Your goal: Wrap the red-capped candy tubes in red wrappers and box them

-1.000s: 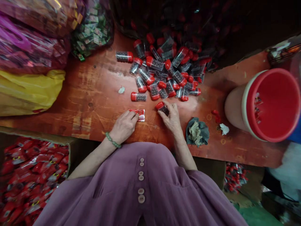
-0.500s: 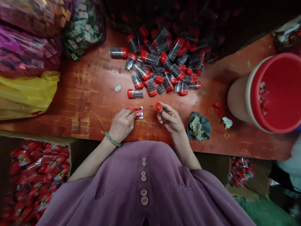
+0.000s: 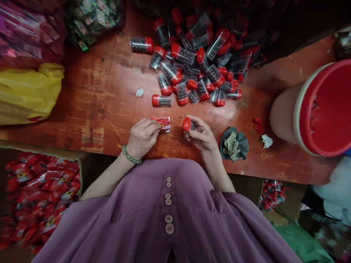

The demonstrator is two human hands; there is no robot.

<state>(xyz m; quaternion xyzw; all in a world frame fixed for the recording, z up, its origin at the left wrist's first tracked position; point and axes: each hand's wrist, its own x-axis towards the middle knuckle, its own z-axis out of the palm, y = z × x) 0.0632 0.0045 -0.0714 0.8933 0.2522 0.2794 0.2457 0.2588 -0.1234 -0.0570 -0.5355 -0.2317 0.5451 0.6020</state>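
Observation:
My left hand (image 3: 142, 137) pinches a small red wrapper (image 3: 161, 123) that lies on the red-brown table (image 3: 101, 109). Close to its right, my right hand (image 3: 201, 134) grips a red-capped clear vial (image 3: 187, 124), cap pointing left toward the wrapper; its body is mostly hidden in my fingers. Beyond both hands lies a heap of the same red-capped vials (image 3: 196, 69) filled with dark beads. One single vial (image 3: 161, 100) lies apart, just above the wrapper.
A red bucket (image 3: 326, 109) lies on its side at the right. A crumpled grey cloth (image 3: 234, 143) sits by my right hand. Yellow bag (image 3: 27, 93) and bags of sweets at left. A box of red packets (image 3: 38, 197) stands low left.
My right hand lifted a vial from the edge of the heap and brought it toward the wrapper. My left hand stayed on the wrapper. The view shifted slightly.

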